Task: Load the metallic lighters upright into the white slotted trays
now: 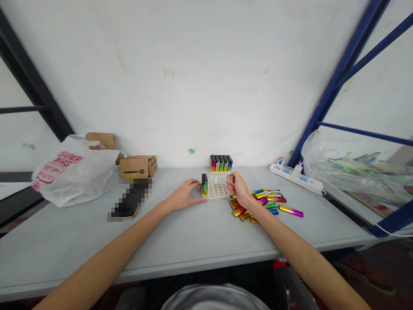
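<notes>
A white tray (pixel 218 191) with rows of round holes lies on the table, with a few shiny lighters (pixel 204 186) upright at its left end. My left hand (pixel 185 194) holds that end, thumb at the front corner and fingers by the standing lighters. Above the tray's right end, my right hand (pixel 238 187) is closed around a lighter (pixel 231 177); only its metal top shows. Beside and partly under my right wrist lies a loose pile of metallic gold, red, green and blue lighters (pixel 240 211). One gold and purple lighter (pixel 291 210) lies apart to the right.
A filled block of upright lighters (pixel 221 163) stands against the wall. To the left are a small cardboard box (pixel 137 167), a pixelated dark object (pixel 132 200) and a white plastic bag (pixel 75 170). A power strip (pixel 297 178) and clear plastic bags (pixel 351 172) sit at the right.
</notes>
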Tool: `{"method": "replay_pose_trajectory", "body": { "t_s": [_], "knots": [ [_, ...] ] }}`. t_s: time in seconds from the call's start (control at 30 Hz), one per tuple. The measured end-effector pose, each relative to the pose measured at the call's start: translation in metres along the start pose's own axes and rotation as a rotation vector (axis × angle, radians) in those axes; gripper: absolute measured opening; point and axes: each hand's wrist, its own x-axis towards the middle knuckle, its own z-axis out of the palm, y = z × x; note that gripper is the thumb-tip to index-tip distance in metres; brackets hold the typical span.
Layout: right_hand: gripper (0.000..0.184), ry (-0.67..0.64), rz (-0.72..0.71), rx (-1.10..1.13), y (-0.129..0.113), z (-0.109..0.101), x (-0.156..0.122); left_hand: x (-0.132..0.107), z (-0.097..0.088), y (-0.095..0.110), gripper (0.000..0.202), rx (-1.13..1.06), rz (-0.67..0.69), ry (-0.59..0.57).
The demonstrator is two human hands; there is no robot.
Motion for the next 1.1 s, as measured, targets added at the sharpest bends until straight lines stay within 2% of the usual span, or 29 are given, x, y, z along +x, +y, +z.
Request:
{"method": "replay_pose_trajectory", "body": {
  "t_s": [0.1, 0.27, 0.37, 0.5, 0.6, 0.8, 0.97, 1.1],
  "knots": [
    [0.051, 0.042, -0.013, 0.015, 0.002, 0.001, 0.001, 0.000, -0.002, 0.003, 0.069, 0.006, -0.013, -0.006],
    [0.064, -0.028, -0.040, -0.044, 0.007, 0.001, 0.003, 0.001, -0.003, 0.005, 0.068, 0.004, -0.008, -0.011],
    [0.061, -0.070, -0.218, -0.172, 0.004, 0.002, -0.002, 0.001, -0.001, 0.003, 0.070, -0.004, -0.009, -0.012],
    [0.043, -0.068, -0.483, -0.476, -0.005, 0.006, -0.013, 0.001, -0.001, 0.004, 0.071, -0.021, -0.006, -0.011],
    [0.036, -0.073, -0.608, -0.608, -0.006, 0.010, -0.017, 0.000, -0.001, 0.005, 0.072, -0.029, -0.011, -0.011],
    [0.028, -0.108, -0.535, -0.648, -0.002, 0.017, -0.020, 0.001, 0.000, 0.005, 0.070, -0.025, -0.001, -0.014],
    [0.027, -0.138, -0.562, -0.631, -0.004, 0.021, -0.024, 0.001, 0.002, 0.003, 0.070, -0.028, 0.000, -0.014],
    [0.024, -0.231, -0.581, -0.697, -0.002, 0.020, -0.021, 0.000, 0.001, 0.004, 0.068, -0.039, 0.002, -0.007]
  ]
}}
